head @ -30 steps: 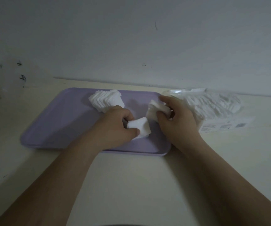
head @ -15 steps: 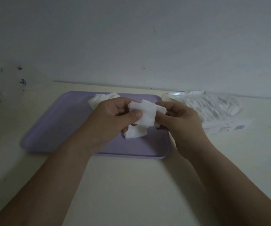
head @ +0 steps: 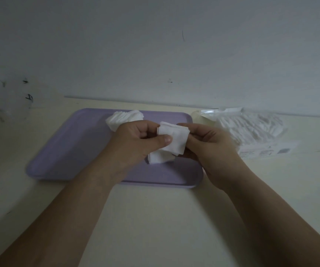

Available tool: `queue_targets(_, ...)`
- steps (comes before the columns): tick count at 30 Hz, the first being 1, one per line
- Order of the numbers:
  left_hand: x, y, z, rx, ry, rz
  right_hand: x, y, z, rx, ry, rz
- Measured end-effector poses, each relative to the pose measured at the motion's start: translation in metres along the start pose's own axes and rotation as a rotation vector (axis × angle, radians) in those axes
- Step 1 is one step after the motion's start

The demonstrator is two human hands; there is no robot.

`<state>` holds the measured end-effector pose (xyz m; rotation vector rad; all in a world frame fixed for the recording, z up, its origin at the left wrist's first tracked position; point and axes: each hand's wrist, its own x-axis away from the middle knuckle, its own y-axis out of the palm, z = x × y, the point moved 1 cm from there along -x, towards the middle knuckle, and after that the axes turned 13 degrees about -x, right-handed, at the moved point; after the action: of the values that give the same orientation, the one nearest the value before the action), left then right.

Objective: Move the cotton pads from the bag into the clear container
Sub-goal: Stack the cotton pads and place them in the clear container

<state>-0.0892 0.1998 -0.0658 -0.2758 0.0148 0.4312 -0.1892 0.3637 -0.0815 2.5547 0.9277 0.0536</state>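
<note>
Above the lilac tray (head: 74,147), a small stack of cotton pads (head: 173,139) is now held between both hands, lifted off the tray's floor. A second ago the left hand (head: 136,145) was low on the tray pinching a single pad, while the right hand (head: 211,149) held a few pads nearer the bag. Since then the two have come together and the pads have been squared into one bundle. That looks like tidying a batch before passing it on, so the transfer is not finished: nothing held here is in a container yet.

The left hand pinches the stack's left side, thumb pressed flat on the front face and fingers curled behind. The right hand grips the opposite edge with its fingers curled round it. Both forearms reach forward from the bottom of the view.

Just beneath the held stack a few loose pads (head: 160,158) lie on the tray, and a fanned pile of pads (head: 124,118) rests at its far edge. Right of the tray, the plastic bag (head: 251,132) lies on the cream table (head: 155,218) with many pads inside. At the far left by the wall a faint clear container (head: 13,105) can just be made out; whether it holds anything I cannot tell
</note>
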Motion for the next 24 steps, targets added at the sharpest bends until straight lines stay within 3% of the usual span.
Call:
queue_targets(13,-0.0045,0.0003,-0.0052,-0.134,-0.051,0.142,0.0008,0.0037,-0.0007,-0.009,0.0,-0.063)
queue_targets(19,-0.0036,0.0015,-0.0048,-0.013,-0.068,-0.016,0.0008,0.0034,-0.0007,-0.044,-0.033,-0.008)
queue_targets(24,-0.0014,0.0033,-0.0014,0.077,-0.085,-0.058,0.0018,0.0039,-0.0028,0.284,-0.27,0.088)
